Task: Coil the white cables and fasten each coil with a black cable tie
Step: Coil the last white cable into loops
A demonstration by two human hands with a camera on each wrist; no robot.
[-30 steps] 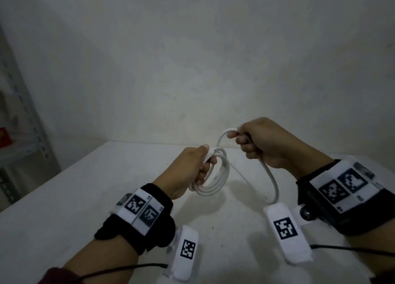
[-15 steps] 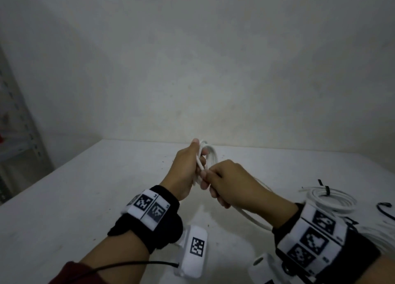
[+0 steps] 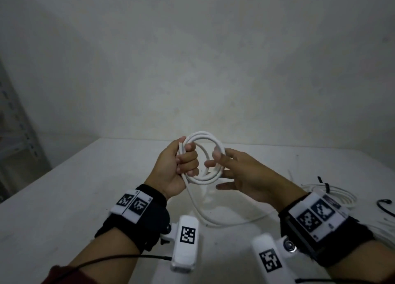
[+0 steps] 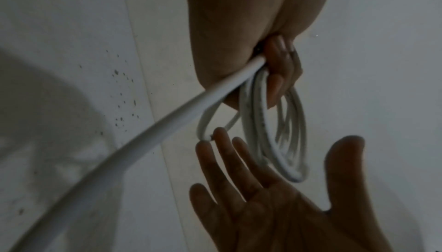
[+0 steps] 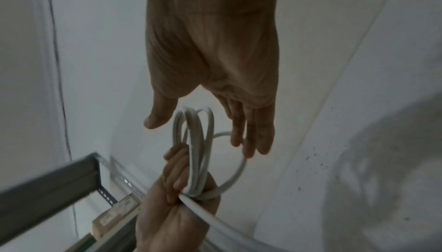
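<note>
A white cable coil point(image 3: 221, 150) of several loops is held upright above the table. My left hand point(image 3: 188, 161) grips its left side with fingers curled round the loops. The cable's loose tail point(image 3: 213, 220) hangs from that fist and curves across the table. My right hand point(image 3: 227, 171) is open at the coil's right side, fingers spread, thumb tip near the loops. In the left wrist view the coil point(image 4: 259, 123) hangs from my fingers point(image 4: 281, 74) above the open right palm point(image 4: 275, 205). The right wrist view shows the coil point(image 5: 197, 142) between the open right hand point(image 5: 215, 67) and the left fist point(image 5: 177, 208).
The white table point(image 3: 85, 198) meets a pale wall. At its right lie a coiled white cable point(image 3: 339, 198) with a black tie point(image 3: 326, 186), a loose black tie point(image 3: 383, 203) and more white cable point(image 3: 386, 226). A metal shelf point(image 3: 15, 134) stands at the left.
My right hand, which gripped the cable beside the left fist, has let go and opened to the coil's right. The coil has turned to face me.
</note>
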